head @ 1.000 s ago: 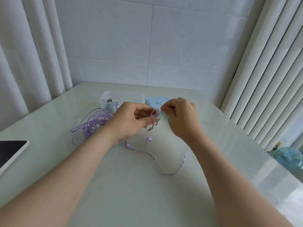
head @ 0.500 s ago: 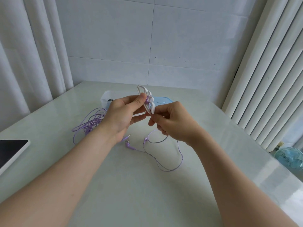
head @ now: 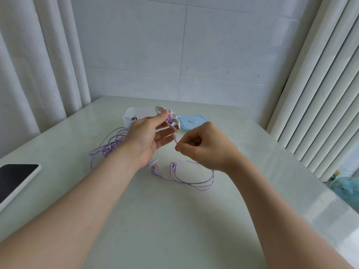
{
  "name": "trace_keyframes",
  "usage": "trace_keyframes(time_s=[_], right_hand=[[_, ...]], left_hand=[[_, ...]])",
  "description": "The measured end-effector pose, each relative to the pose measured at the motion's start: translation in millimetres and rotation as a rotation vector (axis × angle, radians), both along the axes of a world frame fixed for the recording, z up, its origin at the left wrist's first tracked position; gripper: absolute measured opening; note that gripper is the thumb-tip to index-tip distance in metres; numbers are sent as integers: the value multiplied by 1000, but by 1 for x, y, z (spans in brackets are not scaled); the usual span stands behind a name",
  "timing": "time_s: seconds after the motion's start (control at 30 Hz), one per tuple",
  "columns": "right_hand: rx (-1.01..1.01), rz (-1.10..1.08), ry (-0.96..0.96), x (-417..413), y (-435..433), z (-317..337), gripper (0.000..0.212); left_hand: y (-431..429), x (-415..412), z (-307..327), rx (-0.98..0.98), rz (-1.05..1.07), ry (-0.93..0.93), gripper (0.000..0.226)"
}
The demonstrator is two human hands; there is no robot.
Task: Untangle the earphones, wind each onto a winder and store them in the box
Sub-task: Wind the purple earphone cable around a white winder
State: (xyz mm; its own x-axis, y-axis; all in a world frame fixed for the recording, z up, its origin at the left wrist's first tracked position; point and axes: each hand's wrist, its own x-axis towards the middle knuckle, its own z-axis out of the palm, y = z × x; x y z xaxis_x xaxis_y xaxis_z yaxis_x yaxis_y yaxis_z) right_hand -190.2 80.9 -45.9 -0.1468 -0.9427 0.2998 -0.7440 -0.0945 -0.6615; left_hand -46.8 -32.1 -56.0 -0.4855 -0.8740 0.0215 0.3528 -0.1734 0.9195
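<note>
My left hand [head: 148,137] holds a white winder [head: 172,121] between thumb and fingers, raised above the table, with purple cable wound round its middle. My right hand [head: 206,147] pinches the purple earphone cable [head: 194,180] just below the winder. The rest of this cable loops on the table under my right wrist, its two earbuds [head: 172,166] lying between my hands. A second tangle of purple earphones [head: 110,145] lies to the left, behind my left wrist. The clear storage box [head: 132,117] stands at the back, partly hidden by my left hand.
A light blue lid [head: 191,121] lies to the right of the box. A dark-screened white tablet [head: 15,180] sits at the table's left edge. A small blue fan [head: 346,188] stands on the floor at the right, below the table edge.
My left hand turned the winder upright and raised it. My right hand dropped below it, pulling the cable; the loose cable on the table gathered into tighter loops.
</note>
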Motion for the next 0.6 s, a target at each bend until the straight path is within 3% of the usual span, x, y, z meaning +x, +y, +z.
trace_keyframes(time_s=[0.1,0.23,0.43,0.6], right_hand=[[29,-45,100,0,0,-2,17],[-6,-61,49,-3,0,0,17],[-160,6,-42,2,-1,1,20],[-252,-24,-113,1,-6,1,25]], left_hand=[[0,1,-1,31,-20,-18,17],[-3,2,-1,22,5,-33,19],[0,-1,-11,-336,94,-307,28],[0,-6,-13,-329,-28,-265,30]])
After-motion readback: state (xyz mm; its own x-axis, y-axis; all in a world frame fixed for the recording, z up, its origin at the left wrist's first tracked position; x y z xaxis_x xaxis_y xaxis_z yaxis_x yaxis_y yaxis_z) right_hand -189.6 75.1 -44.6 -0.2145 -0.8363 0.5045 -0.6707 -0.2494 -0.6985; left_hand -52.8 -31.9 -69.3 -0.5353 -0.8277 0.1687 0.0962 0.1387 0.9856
